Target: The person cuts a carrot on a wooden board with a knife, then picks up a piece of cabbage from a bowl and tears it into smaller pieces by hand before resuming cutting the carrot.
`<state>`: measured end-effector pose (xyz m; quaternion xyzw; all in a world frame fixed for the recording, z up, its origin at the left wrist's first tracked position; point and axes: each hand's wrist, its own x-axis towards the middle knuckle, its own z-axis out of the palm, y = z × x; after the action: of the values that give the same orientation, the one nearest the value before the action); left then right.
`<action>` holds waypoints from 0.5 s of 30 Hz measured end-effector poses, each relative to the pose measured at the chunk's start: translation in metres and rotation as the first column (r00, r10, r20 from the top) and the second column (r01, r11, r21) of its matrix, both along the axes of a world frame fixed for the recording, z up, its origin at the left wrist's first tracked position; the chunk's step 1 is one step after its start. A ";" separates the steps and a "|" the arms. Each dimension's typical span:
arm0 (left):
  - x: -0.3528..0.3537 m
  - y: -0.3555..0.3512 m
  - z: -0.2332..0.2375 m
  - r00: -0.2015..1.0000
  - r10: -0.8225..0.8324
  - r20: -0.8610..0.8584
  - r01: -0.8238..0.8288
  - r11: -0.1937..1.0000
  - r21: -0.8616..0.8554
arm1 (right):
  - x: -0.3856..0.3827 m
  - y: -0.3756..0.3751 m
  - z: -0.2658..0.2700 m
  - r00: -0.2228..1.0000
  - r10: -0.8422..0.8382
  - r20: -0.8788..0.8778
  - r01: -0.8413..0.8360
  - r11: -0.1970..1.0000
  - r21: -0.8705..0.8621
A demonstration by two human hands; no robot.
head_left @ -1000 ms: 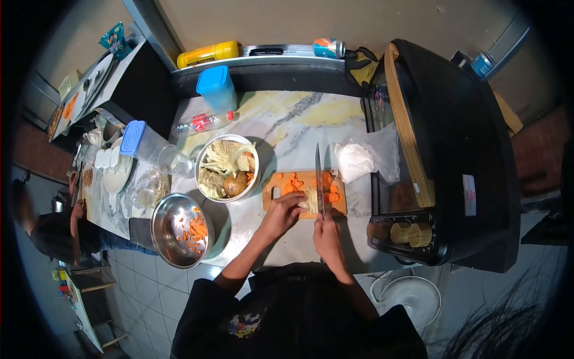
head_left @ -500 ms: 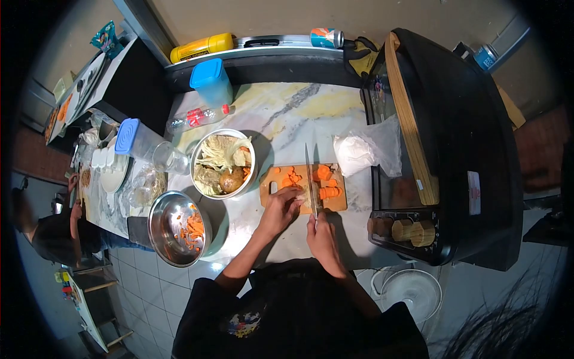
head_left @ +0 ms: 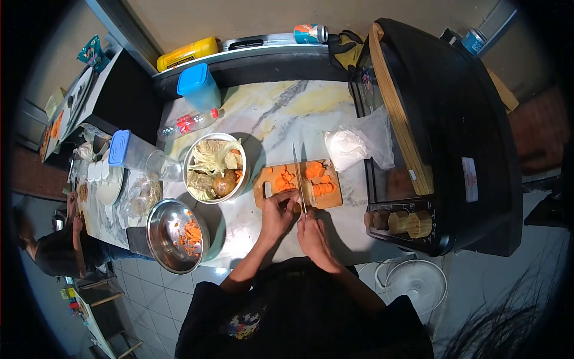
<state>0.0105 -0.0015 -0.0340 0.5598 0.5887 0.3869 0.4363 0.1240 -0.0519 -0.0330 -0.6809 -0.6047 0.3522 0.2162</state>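
A wooden cutting board (head_left: pixel 260 179) lies on the marble counter, with sliced carrot (head_left: pixel 314 170) on both sides of a long knife (head_left: pixel 297 173). My right hand (head_left: pixel 314 239) is closed round the knife's handle at the board's near edge, the blade pointing away from me. Beside the blade, my left hand (head_left: pixel 278 216) rests at the board's near left part with its fingers bent together; what they press on is too small and covered to name. A pale brown patch shows on the board near the blade.
A white bowl (head_left: pixel 190 190) of cabbage and a potato stands left of the board, a steel bowl (head_left: pixel 153 236) of carrot pieces nearer. A bag of white powder (head_left: pixel 347 149) and a black oven (head_left: pixel 472 137) are right. Another person (head_left: pixel 57 248) stands far left.
The view has shifted slightly, so board and counter appear further left. The knife tilts a little more to the left, and both hands stay at the board.
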 end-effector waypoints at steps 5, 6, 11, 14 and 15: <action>0.005 -0.001 0.014 0.999 0.028 -0.040 -0.031 0.998 -0.059 | -0.001 0.001 0.002 1.000 -0.015 -0.020 0.014 0.999 -0.051; 0.006 -0.001 0.016 0.997 0.032 -0.064 -0.038 0.996 -0.086 | -0.001 0.001 0.003 0.999 -0.016 -0.040 0.013 0.998 -0.059; 0.012 0.000 0.001 0.998 0.065 0.006 -0.066 0.997 0.037 | -0.002 0.000 -0.001 0.999 -0.027 -0.038 0.026 1.000 -0.007; 0.011 0.002 0.004 0.995 0.075 0.069 -0.079 0.994 0.069 | -0.002 -0.001 -0.002 0.999 -0.031 -0.033 0.032 0.999 0.030; 0.011 0.003 0.006 0.993 0.073 0.091 -0.075 0.997 0.013 | -0.002 -0.001 -0.001 0.998 -0.046 -0.032 0.047 0.999 0.027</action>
<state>0.0214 0.0010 -0.0276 0.5232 0.5856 0.4326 0.4430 0.1217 -0.0529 -0.0344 -0.6860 -0.5902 0.3491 0.2431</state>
